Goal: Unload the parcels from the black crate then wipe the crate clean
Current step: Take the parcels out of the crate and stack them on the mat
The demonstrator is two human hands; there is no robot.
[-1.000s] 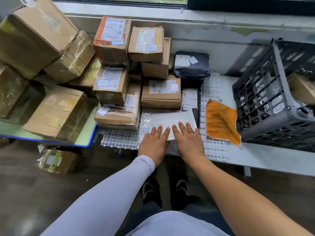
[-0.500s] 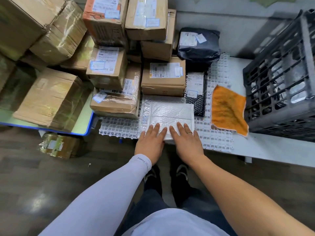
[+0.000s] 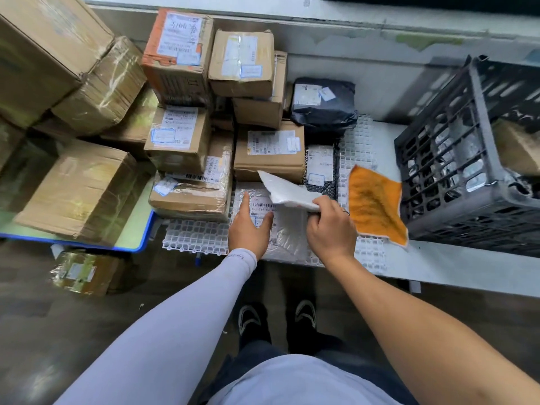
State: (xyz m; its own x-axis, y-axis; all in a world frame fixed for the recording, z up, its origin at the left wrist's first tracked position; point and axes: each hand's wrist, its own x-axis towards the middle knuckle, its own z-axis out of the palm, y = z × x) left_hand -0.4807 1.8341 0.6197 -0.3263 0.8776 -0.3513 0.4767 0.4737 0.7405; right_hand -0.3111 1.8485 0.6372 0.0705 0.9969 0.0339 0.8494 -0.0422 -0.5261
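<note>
The black slatted plastic crate (image 3: 455, 182) stands at the right end of the pale grey bench (image 3: 455, 267), tilted, and well to the right of both hands. The right hand (image 3: 331, 228) is the nearer one to it; between them lies only the orange fleecy cloth (image 3: 375, 204), on the white plastic grid mat (image 3: 194, 236). A brown cardboard parcel (image 3: 518, 147) shows inside the crate, so in my judgement the unloading is not finished and the next reach goes to the right, over the cloth.

The right hand pinches the near right corner of a flat white padded envelope (image 3: 287, 190) and holds it lifted and slanted, its long axis running from the hand up and to the left. The left hand (image 3: 249, 229) lies with spread, straight fingers on a clear bubble mailer with a barcode label (image 3: 287, 232), at the front edge of the mat.

One second ago both hands were pressing flat, side by side, on the white envelope, which lay level on the mailer. Now the envelope is raised and the label below it is uncovered.
</note>
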